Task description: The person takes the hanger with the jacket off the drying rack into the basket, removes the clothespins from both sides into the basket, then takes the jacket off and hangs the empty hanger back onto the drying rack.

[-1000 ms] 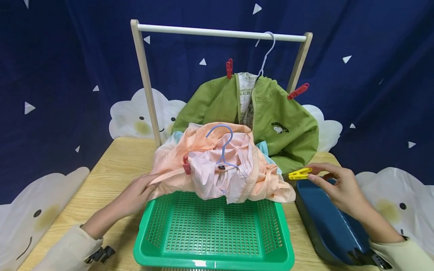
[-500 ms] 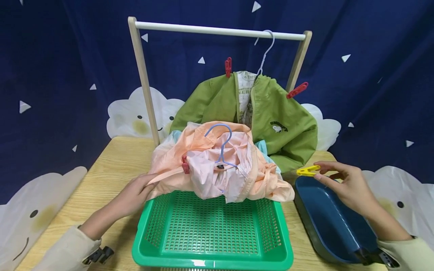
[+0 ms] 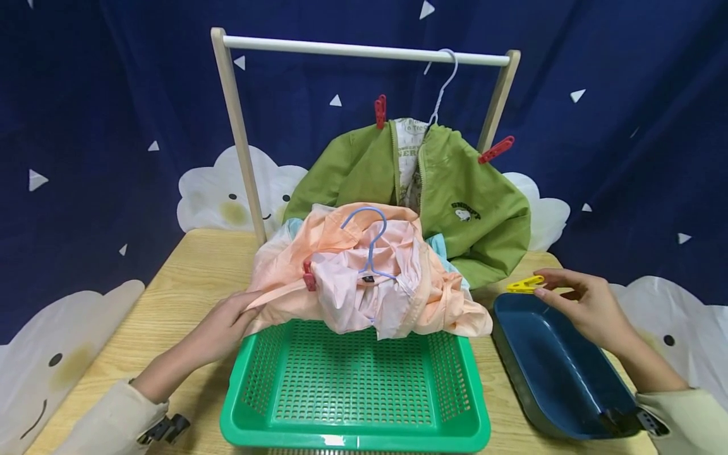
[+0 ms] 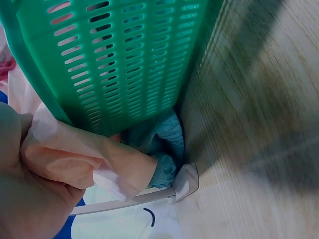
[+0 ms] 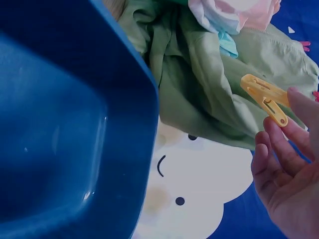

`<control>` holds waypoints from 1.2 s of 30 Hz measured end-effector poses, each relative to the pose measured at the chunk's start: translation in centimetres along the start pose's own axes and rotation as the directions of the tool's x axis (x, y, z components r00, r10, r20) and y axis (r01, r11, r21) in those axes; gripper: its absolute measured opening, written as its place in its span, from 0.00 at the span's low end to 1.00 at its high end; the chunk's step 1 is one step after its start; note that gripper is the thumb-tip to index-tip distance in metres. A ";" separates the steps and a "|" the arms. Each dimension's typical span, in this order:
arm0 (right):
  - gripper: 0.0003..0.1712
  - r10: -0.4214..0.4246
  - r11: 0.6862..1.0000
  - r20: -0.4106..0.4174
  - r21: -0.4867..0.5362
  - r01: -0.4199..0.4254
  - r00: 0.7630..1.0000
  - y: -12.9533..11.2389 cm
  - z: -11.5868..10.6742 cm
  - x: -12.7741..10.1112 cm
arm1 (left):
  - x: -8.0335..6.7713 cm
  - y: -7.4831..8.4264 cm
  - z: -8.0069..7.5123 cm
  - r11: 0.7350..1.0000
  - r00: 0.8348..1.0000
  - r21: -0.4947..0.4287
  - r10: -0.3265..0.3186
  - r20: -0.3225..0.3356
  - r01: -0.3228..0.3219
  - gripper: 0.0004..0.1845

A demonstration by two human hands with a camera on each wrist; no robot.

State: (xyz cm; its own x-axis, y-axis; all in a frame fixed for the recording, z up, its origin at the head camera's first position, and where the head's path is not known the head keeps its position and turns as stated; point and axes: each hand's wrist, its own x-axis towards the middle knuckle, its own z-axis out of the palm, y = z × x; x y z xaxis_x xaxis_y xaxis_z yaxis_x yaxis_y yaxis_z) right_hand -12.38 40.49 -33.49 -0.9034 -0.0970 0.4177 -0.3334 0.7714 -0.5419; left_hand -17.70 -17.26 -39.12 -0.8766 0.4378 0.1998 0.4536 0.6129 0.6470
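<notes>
Light: even and soft in the head view, cast from above.
Glare: a small sheen is seen on the near rim of the green basket (image 3: 355, 440).
Distortion: edges are bowed by the wide lens.
Blur: the tabletop (image 4: 259, 149) is smeared in the left wrist view.

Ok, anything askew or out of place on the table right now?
Yes: the peach garment lies crumpled over the green basket's far rim, its blue hanger still inside. The green jacket hangs lopsided, its hem on the table.

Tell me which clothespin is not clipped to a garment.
The yellow clothespin, pinched in the right hand above the blue tray; the three red ones are clipped on clothes.
</notes>
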 end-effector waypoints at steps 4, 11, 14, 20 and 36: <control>0.18 0.024 1.000 0.022 -0.001 -0.024 0.999 0.8 -0.1 0.0 | 0.0 0.0 0.0 1.000 1.000 -0.005 -0.006 -0.001 0.006 0.17; 0.18 0.044 0.999 0.057 0.018 -0.045 0.997 2.2 -0.1 -0.1 | 0.0 0.0 0.0 1.000 1.000 -0.001 0.004 -0.010 -0.004 0.18; 0.17 0.044 0.998 0.071 0.032 -0.047 0.996 3.0 0.1 -0.3 | 0.0 0.0 0.0 1.000 1.000 -0.009 0.019 -0.017 -0.019 0.19; 0.16 0.035 0.999 0.094 0.022 -0.038 0.995 4.7 0.5 -0.3 | 0.0 0.1 -0.2 1.000 0.999 -0.009 0.029 -0.027 -0.029 0.18; 0.15 0.065 0.994 0.159 0.076 -0.078 0.985 6.9 2.9 -0.8 | -0.1 0.0 -0.2 1.000 0.999 -0.005 0.022 -0.026 -0.022 0.18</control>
State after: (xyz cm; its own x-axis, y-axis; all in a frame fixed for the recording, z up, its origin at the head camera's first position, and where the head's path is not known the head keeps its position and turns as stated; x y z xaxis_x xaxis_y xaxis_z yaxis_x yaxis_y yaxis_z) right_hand -14.71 44.07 -39.66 -0.9544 -0.1452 0.2607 -0.2818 0.7263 -0.6269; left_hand -17.63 -17.40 -39.00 -0.8702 0.4342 0.2330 0.4722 0.5999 0.6459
